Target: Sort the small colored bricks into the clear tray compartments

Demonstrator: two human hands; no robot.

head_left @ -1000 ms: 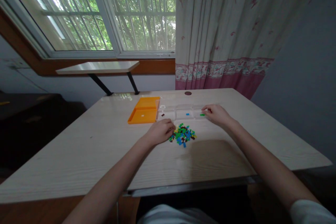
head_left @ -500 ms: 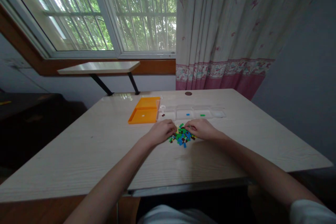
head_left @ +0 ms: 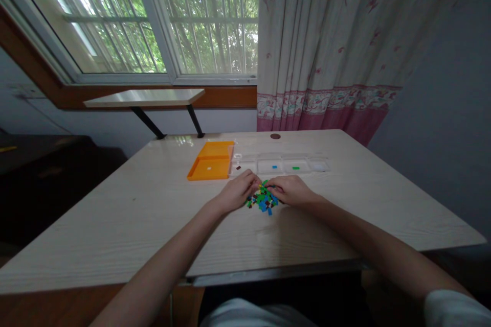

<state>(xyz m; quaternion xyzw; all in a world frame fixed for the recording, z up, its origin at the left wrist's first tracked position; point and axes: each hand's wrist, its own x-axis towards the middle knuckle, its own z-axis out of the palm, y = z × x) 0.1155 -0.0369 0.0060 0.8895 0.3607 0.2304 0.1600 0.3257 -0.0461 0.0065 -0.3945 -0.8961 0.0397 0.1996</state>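
A heap of small building bricks [head_left: 264, 200] in green, blue, dark brown, yellow and white lies on the table between my hands. At its left edge my left hand [head_left: 241, 190] has its fingers bent together over the bricks. My right hand [head_left: 290, 189] reaches in from the other side, thumb and fingers pinched at the top of the heap. Whatever either hand grips is too small to make out. Just behind stands a clear compartment tray [head_left: 264, 157]; a brown brick [head_left: 238, 167], a blue brick [head_left: 274, 167] and a green brick [head_left: 295, 168] lie in separate compartments.
Left of the tray is an open orange case [head_left: 217, 150] with a white brick [head_left: 209, 168] inside. A raised shelf [head_left: 146, 97] on black legs stands at the table's back left. A round brown disc [head_left: 275, 136] sits near the back edge, before the curtain [head_left: 303, 107].
Both hands have shifted slightly: my left fingers moved a little up and toward the heap's far side, and my right hand slid a little left over it.
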